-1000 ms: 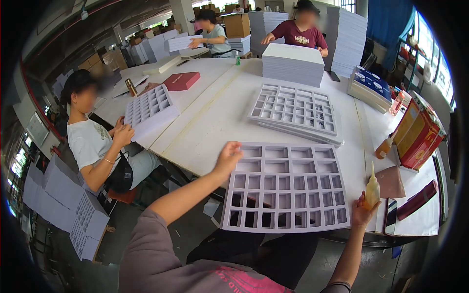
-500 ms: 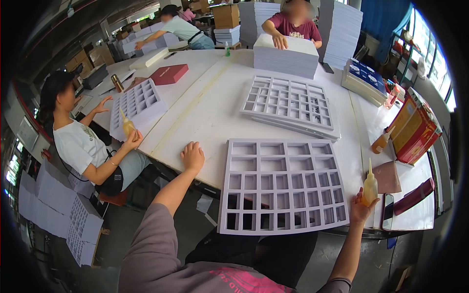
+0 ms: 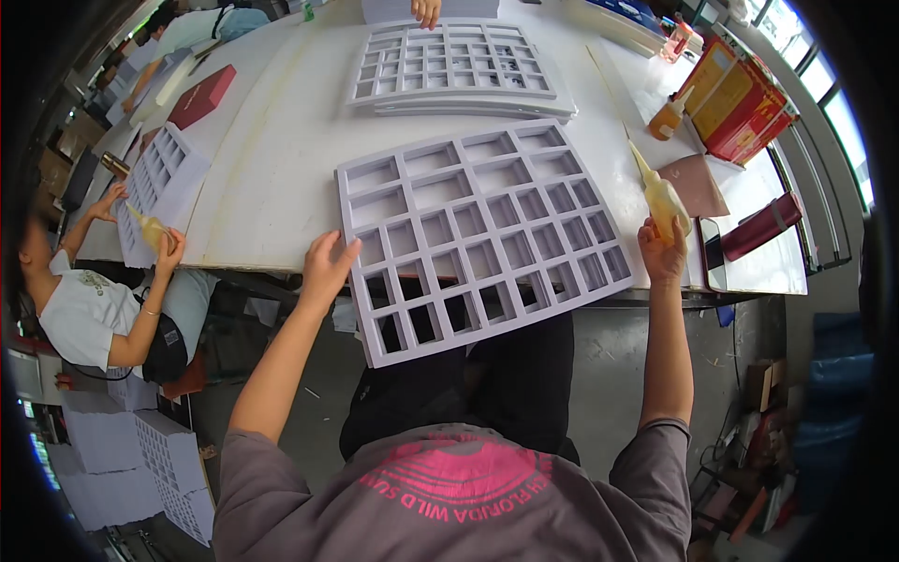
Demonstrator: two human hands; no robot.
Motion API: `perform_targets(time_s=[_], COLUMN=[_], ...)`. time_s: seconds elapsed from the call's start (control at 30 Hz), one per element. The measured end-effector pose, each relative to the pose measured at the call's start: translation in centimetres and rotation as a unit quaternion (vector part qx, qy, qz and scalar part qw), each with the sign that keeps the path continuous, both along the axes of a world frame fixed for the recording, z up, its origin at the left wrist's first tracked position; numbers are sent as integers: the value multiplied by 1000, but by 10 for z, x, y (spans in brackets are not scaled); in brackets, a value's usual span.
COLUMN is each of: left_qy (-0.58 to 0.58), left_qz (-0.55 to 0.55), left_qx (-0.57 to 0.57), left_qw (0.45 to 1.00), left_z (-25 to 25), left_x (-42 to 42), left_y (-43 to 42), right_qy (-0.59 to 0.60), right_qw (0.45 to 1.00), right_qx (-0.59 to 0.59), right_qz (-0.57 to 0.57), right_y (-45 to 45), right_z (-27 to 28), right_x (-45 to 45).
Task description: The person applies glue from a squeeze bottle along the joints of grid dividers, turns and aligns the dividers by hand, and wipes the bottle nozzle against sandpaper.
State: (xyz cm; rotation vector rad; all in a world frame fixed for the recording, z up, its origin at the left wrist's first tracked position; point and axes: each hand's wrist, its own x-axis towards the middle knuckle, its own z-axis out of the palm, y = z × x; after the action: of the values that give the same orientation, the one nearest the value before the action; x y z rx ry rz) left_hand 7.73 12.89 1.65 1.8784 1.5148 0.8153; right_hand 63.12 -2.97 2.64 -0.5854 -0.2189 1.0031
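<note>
If pressing its near edge, could tip the overhanging tray (image 3: 442, 191) off the desk (image 3: 281, 187). Clamping right fingers (image 3: 647, 234) round a bottle (image 3: 664, 199); holding left fingers (image 3: 347, 255) apart at the rim.

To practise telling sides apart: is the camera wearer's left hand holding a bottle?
No, the right hand holds the squeeze bottle; the left hand is at the edge of the grid tray.

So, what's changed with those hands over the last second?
The left hand moved from the far left corner of the grid tray away over the table, then back to the tray's left edge. The co-worker at left now holds a bottle. The right hand still holds its squeeze bottle.
</note>
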Motion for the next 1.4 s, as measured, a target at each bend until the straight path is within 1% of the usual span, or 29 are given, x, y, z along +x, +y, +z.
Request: perform_targets(time_s=[0.03,0.13,0.17,0.27,0.33,0.4,0.43,0.47,0.5,0.53,0.57,0.6,0.67,0.73,0.8,0.87,0.97,1.07,1.13,1.17,1.3,1.4], left_qy=[51,78,44,49,-10,-84,-107,-192,-275,-356,-364,-432,-548,-584,-596,-528,-511,-458,-447,-441,-413,-405], left_qz=[-29,-51,-48,-20,17,55,69,58,48,38,58,75,102,77,9,16,-51,-69,-81,-89,-108,-110], left_qx=[-1,-8,-12,52,79,106,138,93,46,0,11,-74,-239,-339,-424,-483,-620,-680,-676,-679,-676,-686], left_qw=[998,996,998,997,997,989,982,975,959,934,930,896,795,733,682,699,594,569,580,581,600,594], left_z=[9,10,10,6,6,16,26,40,66,83,87,87,86,61,52,62,66,44,38,36,38,38], left_x=[7,10,9,10,20,35,41,45,50,54,55,55,54,64,69,74,71,66,63,62,61,60], left_y=[-14,-19,-16,-14,-17,-24,-30,-38,-53,-65,-75,-84,-104,-138,-174,-201,-214,-220,-219,-216,-215,-215], right_qy=[-18,-53,-79,-88,-99,-104,-115,-125,-134,-151,-169,-188,-258,-333,-345,-374,-432,-471,-486,-478,-479,-461], right_qw=[1000,997,997,995,994,993,993,992,991,988,985,982,965,939,932,915,884,861,854,862,856,866], right_qx=[4,41,16,6,9,14,17,18,19,15,12,10,-37,-82,-112,-145,-172,-179,-172,-153,-172,-173], right_qz=[6,40,6,41,39,45,32,19,6,11,18,24,5,-12,-22,-39,-57,-68,-67,-69,-87,-88], right_y=[-3,-11,-13,-27,-35,-42,-42,-44,-45,-46,-46,-45,-37,-25,-10,3,23,41,55,63,87,99], right_z=[10,35,45,73,86,96,102,109,114,119,125,131,139,142,137,131,121,120,109,101,80,70], right_x=[-4,-12,-19,-33,-49,-58,-64,-71,-76,-78,-79,-81,-93,-103,-108,-117,-120,-126,-122,-118,-103,-98])
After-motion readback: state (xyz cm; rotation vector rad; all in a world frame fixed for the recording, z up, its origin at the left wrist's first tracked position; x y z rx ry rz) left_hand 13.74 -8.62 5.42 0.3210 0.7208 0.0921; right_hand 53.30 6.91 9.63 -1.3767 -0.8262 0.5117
